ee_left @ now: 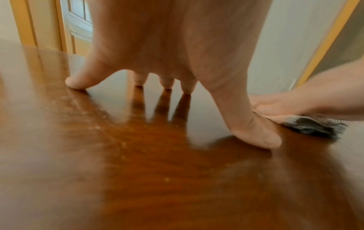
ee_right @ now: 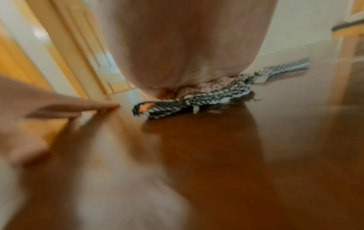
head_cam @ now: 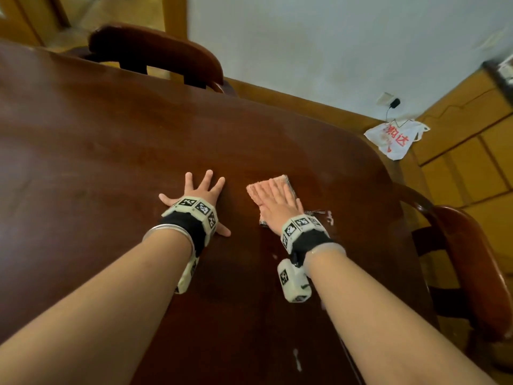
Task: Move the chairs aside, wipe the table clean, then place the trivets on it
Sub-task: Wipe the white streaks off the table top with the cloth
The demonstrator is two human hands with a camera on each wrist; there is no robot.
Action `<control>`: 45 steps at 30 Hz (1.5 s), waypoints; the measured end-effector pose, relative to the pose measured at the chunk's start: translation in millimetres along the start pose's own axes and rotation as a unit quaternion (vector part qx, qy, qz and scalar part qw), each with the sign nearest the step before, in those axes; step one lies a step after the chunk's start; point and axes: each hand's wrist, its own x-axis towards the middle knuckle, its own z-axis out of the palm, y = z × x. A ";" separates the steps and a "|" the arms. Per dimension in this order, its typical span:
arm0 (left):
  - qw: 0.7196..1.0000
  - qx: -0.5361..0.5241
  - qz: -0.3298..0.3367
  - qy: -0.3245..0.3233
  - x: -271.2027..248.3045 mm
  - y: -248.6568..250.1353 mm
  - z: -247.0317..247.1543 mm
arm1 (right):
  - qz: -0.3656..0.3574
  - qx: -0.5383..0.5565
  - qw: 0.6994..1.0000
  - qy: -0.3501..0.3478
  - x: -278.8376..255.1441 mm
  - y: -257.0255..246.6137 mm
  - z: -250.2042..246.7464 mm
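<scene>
My left hand (head_cam: 195,197) lies spread on the dark wooden table (head_cam: 97,140), fingertips (ee_left: 167,84) and thumb pressing the wood, holding nothing. My right hand (head_cam: 276,202) lies flat with straight fingers on a pink cloth (head_cam: 280,180) that has a black-and-white woven edge (ee_right: 197,101). The cloth (ee_left: 315,126) sits just right of my left thumb. One dark wooden chair (head_cam: 155,51) stands at the table's far side and another chair (head_cam: 472,259) at its right side. No trivets are in view.
White streaks (head_cam: 297,359) and small specks mark the tabletop near its front and beside my right wrist. A white plastic bag with red print (head_cam: 394,137) lies on the floor by the wall, below a wall socket with a plug (head_cam: 394,102).
</scene>
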 end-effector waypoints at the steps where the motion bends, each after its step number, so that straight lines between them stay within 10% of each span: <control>1: 1.000 0.003 0.003 -0.004 -3.3 -0.9 3.4 | 0.000 0.006 1.000 -0.007 -8.1 15.6 5.8; 7: 1.000 0.025 0.005 -0.012 -23.5 5.0 27.9 | 0.155 0.087 0.984 0.028 -3.0 22.6 -5.1; 14: 1.000 0.021 0.008 -0.013 -24.3 4.4 25.8 | -0.004 0.003 1.000 -0.007 -56.8 12.8 30.4; 20: 1.000 0.017 0.012 -0.005 -23.3 3.1 26.1 | 0.121 0.081 0.989 -0.013 -41.1 22.4 14.6; 26: 0.999 0.031 0.013 0.010 -19.6 1.5 30.3 | -0.020 -0.004 1.000 -0.021 -76.3 -2.4 43.6; 33: 0.999 0.035 0.015 0.020 -20.2 1.6 30.7 | 0.135 0.086 0.987 -0.011 -78.5 26.2 27.0; 42: 0.998 0.051 0.025 -0.005 -41.4 1.5 47.7 | -0.040 -0.030 0.998 -0.038 -118.1 13.1 65.0; 45: 0.997 0.063 0.032 -0.022 -60.6 0.7 63.3 | 0.055 0.034 0.998 -0.019 -117.2 39.1 61.9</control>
